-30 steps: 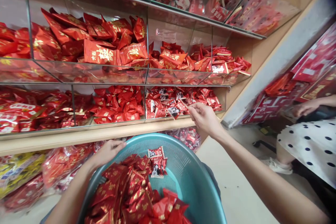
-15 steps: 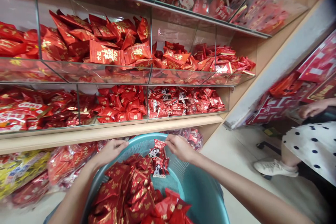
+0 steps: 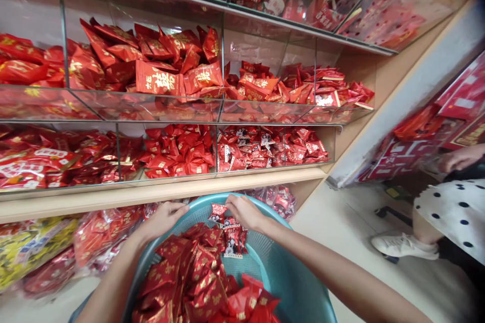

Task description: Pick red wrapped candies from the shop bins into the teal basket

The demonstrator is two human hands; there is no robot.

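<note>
My left hand (image 3: 163, 218) grips the far rim of a teal plastic basket (image 3: 291, 282) heaped with red and gold candy packets (image 3: 193, 277). Over the same far rim, my right hand (image 3: 244, 211) pinches a small red and white candy packet (image 3: 219, 210), just above a few like packets (image 3: 232, 239) lying in the basket. Behind the basket stand clear shelf bins; the lower right bin (image 3: 271, 146) holds the same red and white packets.
Glass-fronted bins (image 3: 151, 81) of red packets fill the shelves ahead. Bagged sweets (image 3: 41, 247) lie under the wooden ledge (image 3: 159, 192) at left. At right a person in a white dotted skirt (image 3: 450, 212) and white shoe (image 3: 403, 247) stands by red boxes (image 3: 417, 136).
My right hand came down from the lower right bin to the basket's far rim and now pinches a red and white packet there. The left hand stays on the rim.
</note>
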